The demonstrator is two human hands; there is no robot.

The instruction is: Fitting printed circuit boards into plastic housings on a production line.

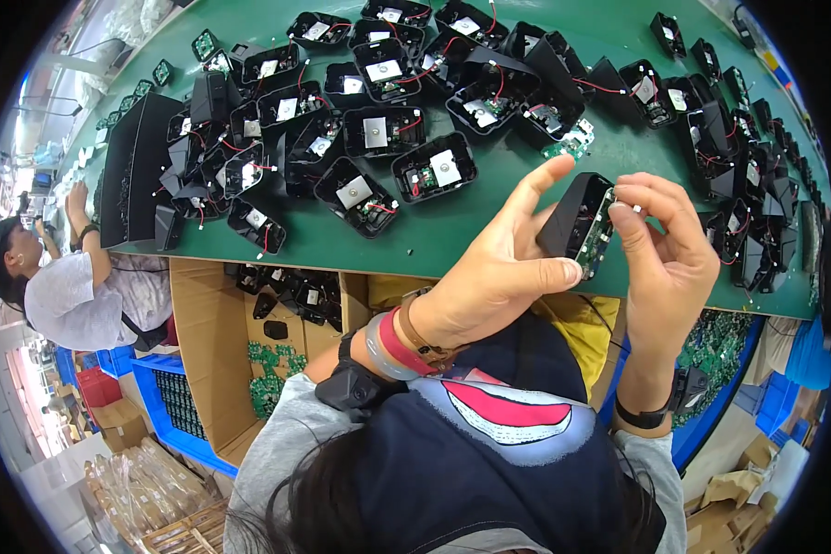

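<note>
My left hand (489,277) grips a small black plastic housing (563,222), tilted with its open side to the right. A green circuit board (600,235) shows in that open side, next to my left thumb. My right hand (669,249) is closed in a pinch at the board's upper edge. A small white plug (635,210) shows between its thumb and fingers; any wire on it is mostly hidden. Just beyond the held housing, a loose green board with silvery parts (572,138) lies on the green table (415,254).
Open black housings (383,131) with red wires crowd the table's far side; more housings (748,222) are piled right. A cardboard box (203,369) with housings and boards stands below the left edge. A blue bin of boards (716,360) is at right. Another person (92,295) sits left.
</note>
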